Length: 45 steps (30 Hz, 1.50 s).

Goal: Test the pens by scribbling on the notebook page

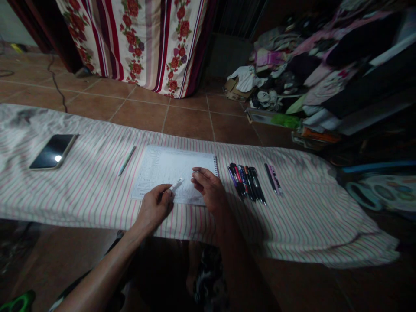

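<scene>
My left hand [156, 202] is closed on a white pen barrel [176, 185], whose thin metallic tip points up and to the right. Just right of it, my right hand [209, 187] is pinched, with a small dark bit showing at the fingertips that is too small to name. Both hands are over a spiral notebook [175, 160] covered in faint writing and apart from each other. A light-coloured pen [126, 160] lies left of the notebook. Several pens [246, 182] lie side by side to its right, and beyond them are a black pen [271, 177] and a pink one [276, 180].
A striped cloth [308, 208] covers the low surface. A phone [52, 151] lies at its left, reflecting a light. Past the tiled floor [188, 116] hangs a flowered curtain [139, 43]. Piled clothes [292, 65] and a cardboard box [237, 90] are at the back right.
</scene>
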Each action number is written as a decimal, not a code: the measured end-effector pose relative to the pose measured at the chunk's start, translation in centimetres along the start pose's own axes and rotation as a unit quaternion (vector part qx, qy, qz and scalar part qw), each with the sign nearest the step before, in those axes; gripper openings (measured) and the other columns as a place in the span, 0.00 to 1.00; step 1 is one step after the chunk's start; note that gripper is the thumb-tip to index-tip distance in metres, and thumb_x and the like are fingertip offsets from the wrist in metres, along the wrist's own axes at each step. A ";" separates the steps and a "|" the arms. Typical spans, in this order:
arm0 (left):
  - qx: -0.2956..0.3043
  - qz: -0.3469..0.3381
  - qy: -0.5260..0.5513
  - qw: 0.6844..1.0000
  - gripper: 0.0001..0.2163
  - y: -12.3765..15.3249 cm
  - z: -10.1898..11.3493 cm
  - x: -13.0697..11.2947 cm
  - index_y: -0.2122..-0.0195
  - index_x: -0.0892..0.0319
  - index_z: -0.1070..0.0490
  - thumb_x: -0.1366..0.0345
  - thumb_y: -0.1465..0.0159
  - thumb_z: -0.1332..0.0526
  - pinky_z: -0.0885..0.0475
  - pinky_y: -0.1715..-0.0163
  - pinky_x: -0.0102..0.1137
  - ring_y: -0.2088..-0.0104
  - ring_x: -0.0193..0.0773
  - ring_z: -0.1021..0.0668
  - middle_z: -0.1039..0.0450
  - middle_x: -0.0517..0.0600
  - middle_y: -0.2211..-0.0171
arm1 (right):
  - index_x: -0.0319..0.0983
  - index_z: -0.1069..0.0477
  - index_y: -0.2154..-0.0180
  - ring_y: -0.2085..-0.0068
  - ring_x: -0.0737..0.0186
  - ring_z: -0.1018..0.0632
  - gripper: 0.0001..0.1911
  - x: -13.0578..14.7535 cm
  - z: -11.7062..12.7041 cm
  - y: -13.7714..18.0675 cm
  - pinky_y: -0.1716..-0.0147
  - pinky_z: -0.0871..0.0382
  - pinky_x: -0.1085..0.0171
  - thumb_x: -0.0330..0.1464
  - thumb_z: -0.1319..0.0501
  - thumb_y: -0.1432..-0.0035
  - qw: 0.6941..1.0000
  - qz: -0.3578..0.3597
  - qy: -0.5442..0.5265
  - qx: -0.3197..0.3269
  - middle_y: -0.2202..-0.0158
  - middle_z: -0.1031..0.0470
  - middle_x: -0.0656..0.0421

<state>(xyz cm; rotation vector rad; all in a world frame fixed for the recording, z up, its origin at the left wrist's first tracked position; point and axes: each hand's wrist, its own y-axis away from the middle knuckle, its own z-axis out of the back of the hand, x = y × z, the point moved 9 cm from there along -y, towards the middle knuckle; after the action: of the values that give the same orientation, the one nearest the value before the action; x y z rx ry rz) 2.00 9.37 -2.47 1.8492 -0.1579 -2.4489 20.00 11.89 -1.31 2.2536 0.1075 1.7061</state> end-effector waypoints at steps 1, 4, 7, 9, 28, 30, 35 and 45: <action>0.003 -0.004 -0.007 1.000 0.17 0.0 0.0 -0.1 0.59 0.63 0.27 0.56 0.43 0.45 0.28 0.68 0.34 0.70 0.39 0.23 0.23 0.53 0.70 | 0.42 0.26 0.65 0.70 0.71 0.27 0.15 0.0 0.0 0.1 0.71 0.38 0.71 0.38 0.34 0.59 1.000 -0.002 -0.001 -0.001 0.69 0.27 0.63; -0.001 -0.011 -0.017 1.000 0.18 -0.1 0.1 -0.4 0.58 0.63 0.28 0.56 0.42 0.45 0.29 0.66 0.34 0.68 0.40 0.23 0.23 0.54 0.69 | 0.42 0.25 0.66 0.72 0.72 0.30 0.14 0.0 -0.1 0.1 0.75 0.42 0.71 0.37 0.34 0.59 1.000 -0.002 -0.013 0.001 0.71 0.28 0.63; 0.004 -0.014 -0.023 1.000 0.18 0.0 -0.1 -0.6 0.58 0.63 0.28 0.56 0.41 0.45 0.29 0.67 0.34 0.69 0.40 0.23 0.24 0.53 0.70 | 0.41 0.24 0.68 0.72 0.72 0.32 0.13 -0.2 -0.3 0.0 0.75 0.43 0.71 0.36 0.33 0.61 0.999 -0.009 -0.034 0.003 0.72 0.28 0.63; 0.008 -0.020 -0.027 0.999 0.17 0.0 -0.3 -0.7 0.58 0.62 0.27 0.56 0.41 0.46 0.29 0.68 0.33 0.70 0.39 0.23 0.24 0.52 0.70 | 0.41 0.24 0.69 0.71 0.72 0.31 0.13 -0.5 -0.5 0.0 0.75 0.43 0.71 0.36 0.33 0.61 0.999 -0.017 -0.039 0.004 0.70 0.27 0.61; 0.008 -0.033 -0.020 0.999 0.15 0.0 -0.8 -0.3 0.60 0.61 0.26 0.58 0.41 0.45 0.30 0.71 0.30 0.71 0.37 0.24 0.24 0.51 0.71 | 0.42 0.24 0.68 0.71 0.72 0.31 0.12 -1.2 -1.8 0.3 0.72 0.40 0.70 0.37 0.34 0.58 0.998 -0.033 -0.001 0.048 0.69 0.26 0.62; 0.004 -0.041 -0.028 0.999 0.15 0.0 -0.7 -0.6 0.60 0.61 0.26 0.59 0.41 0.45 0.30 0.70 0.31 0.70 0.38 0.24 0.24 0.52 0.70 | 0.42 0.24 0.68 0.71 0.72 0.30 0.12 -1.2 -1.8 0.4 0.72 0.40 0.70 0.37 0.34 0.58 0.998 -0.038 0.002 0.048 0.69 0.26 0.61; 0.019 -0.027 -0.034 0.999 0.15 0.1 -0.8 -0.6 0.58 0.61 0.27 0.58 0.40 0.46 0.30 0.72 0.30 0.71 0.37 0.24 0.24 0.52 0.70 | 0.42 0.24 0.68 0.70 0.70 0.30 0.12 -1.0 -2.0 0.7 0.72 0.40 0.69 0.37 0.34 0.59 0.998 -0.045 0.011 0.047 0.69 0.27 0.61; 0.020 -0.028 -0.025 0.999 0.15 0.0 -0.9 -0.2 0.58 0.61 0.28 0.58 0.40 0.46 0.30 0.71 0.30 0.72 0.37 0.24 0.24 0.52 0.70 | 0.41 0.25 0.68 0.70 0.71 0.30 0.12 -1.0 -2.4 0.7 0.71 0.39 0.69 0.37 0.34 0.58 0.997 -0.040 0.023 0.064 0.68 0.27 0.61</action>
<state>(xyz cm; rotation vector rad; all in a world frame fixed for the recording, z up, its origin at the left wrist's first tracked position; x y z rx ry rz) 2.92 9.35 -2.50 1.8341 -0.1599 -2.5478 17.39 11.42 -1.42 2.2674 0.3218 1.7548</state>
